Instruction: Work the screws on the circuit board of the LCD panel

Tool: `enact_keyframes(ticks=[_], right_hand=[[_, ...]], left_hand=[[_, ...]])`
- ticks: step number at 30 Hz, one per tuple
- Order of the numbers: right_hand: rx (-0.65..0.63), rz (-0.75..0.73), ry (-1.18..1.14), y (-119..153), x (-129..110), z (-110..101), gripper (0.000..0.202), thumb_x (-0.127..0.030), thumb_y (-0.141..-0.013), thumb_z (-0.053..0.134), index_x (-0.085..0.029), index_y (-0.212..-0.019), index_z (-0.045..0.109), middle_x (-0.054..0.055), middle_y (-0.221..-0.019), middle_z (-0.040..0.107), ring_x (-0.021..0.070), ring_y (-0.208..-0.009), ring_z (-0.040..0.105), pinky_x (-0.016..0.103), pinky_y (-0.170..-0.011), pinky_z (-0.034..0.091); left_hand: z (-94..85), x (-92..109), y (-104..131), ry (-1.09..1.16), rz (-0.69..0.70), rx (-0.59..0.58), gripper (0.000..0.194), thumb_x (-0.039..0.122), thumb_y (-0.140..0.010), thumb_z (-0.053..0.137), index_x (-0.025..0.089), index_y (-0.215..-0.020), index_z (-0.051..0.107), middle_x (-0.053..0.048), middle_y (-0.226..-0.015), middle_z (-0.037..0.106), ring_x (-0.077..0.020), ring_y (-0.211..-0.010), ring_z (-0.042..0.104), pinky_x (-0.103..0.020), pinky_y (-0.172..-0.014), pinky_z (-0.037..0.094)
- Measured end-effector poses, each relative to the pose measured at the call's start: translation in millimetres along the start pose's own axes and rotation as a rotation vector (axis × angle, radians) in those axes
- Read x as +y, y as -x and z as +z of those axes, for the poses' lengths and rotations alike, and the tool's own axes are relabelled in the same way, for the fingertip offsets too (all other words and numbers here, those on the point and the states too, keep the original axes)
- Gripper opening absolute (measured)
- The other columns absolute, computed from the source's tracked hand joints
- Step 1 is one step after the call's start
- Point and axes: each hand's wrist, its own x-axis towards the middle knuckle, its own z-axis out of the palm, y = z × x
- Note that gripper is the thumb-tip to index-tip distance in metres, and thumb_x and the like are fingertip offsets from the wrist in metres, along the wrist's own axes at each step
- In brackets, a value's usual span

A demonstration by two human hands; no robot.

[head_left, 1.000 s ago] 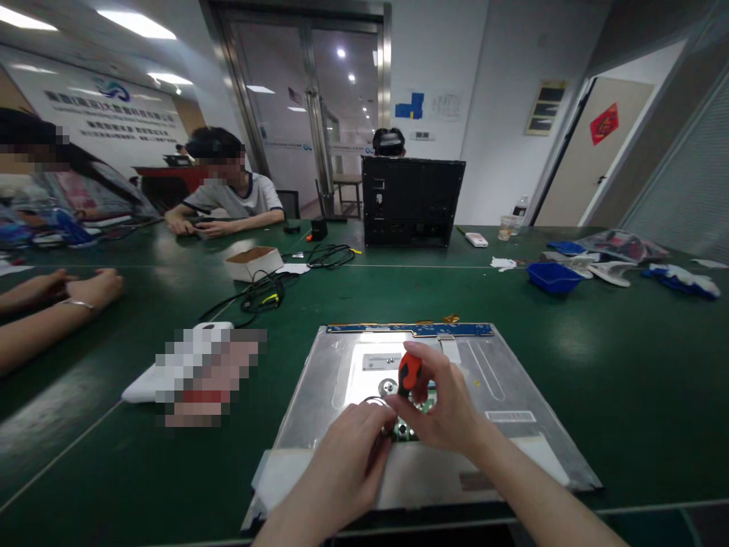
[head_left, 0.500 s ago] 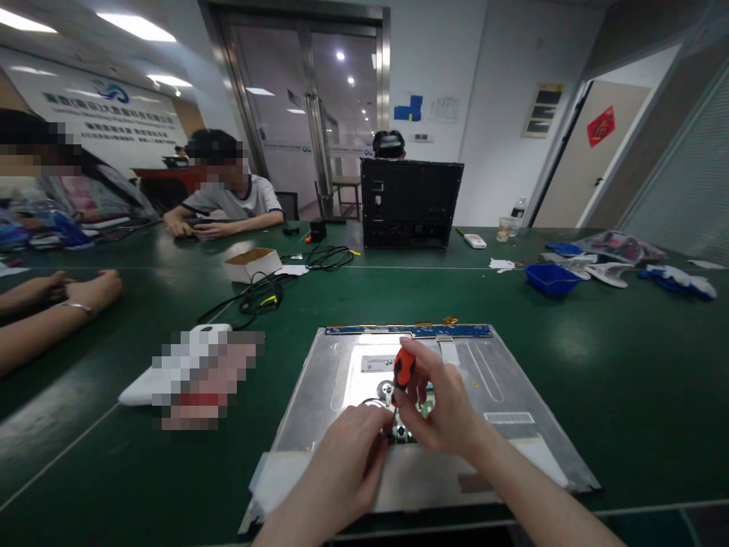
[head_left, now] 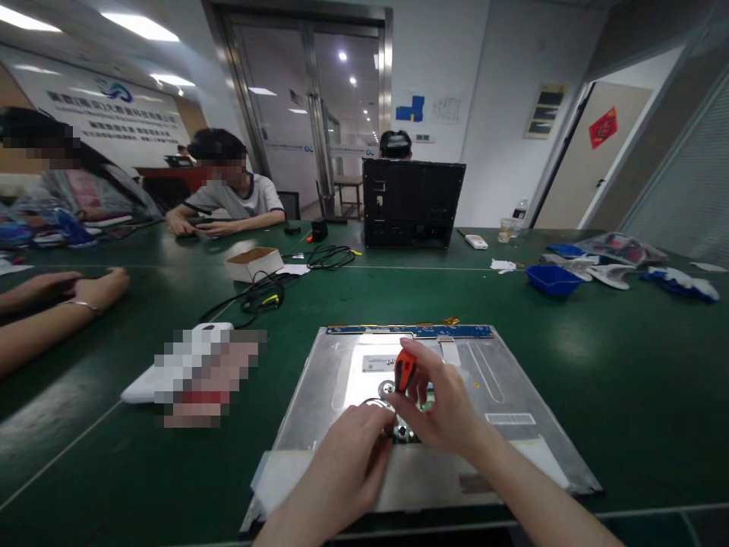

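Observation:
A metal display panel [head_left: 336,395] lies flat on the green table, with a blue circuit strip [head_left: 456,331] along its far edge. Near its middle is a small green circuit board [head_left: 403,434], partly hidden by both hands. My right hand [head_left: 444,406] grips a red and black screwdriver [head_left: 405,370], held upright with its shaft pointing down at the board. My left hand [head_left: 353,448] is closed beside the shaft, its fingertips at the board's left side; what they pinch, if anything, is hidden.
Left of the panel lie a white device [head_left: 145,384] and a pinkish item. Beyond are black cables [head_left: 265,292], an open box [head_left: 254,264] and an upright black monitor [head_left: 413,201]. A blue tray [head_left: 551,279] stands right. Another person's forearms [head_left: 62,311] rest at left.
The fingers of my right hand have shifted slightly around the screwdriver handle. My left hand stays in place by the board. The whole view has moved very slightly.

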Motion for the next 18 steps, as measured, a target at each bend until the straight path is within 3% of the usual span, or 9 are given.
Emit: enact_keyframes(ticks=[7, 18], right_hand=[[-0.056, 0.032, -0.099, 0.8, -1.8, -1.6, 0.066, -0.014, -0.086, 0.051, -0.022, -0.148, 0.030, 0.001, -0.083, 0.067, 0.0112, -0.052, 0.057, 0.021, -0.045, 0.045], [0.020, -0.001, -0.009, 0.1, 0.7, 3.3, 0.057, -0.021, -0.091, 0.056, -0.026, -0.144, 0.034, -0.004, -0.076, 0.062, 0.0090, -0.046, 0.051, 0.021, -0.042, 0.041]], left_hand=[[1.0, 0.0, -0.4, -0.011, -0.009, -0.003, 0.014, 0.010, -0.088, 0.044, 0.021, -0.093, 0.051, -0.007, -0.089, 0.064, -0.0238, -0.080, 0.059, -0.033, -0.069, 0.042], [-0.6, -0.3, 0.5, -0.009, -0.006, -0.004, 0.016, 0.011, -0.090, 0.042, 0.020, -0.098, 0.053, -0.008, -0.093, 0.065, -0.0236, -0.082, 0.060, -0.034, -0.070, 0.044]])
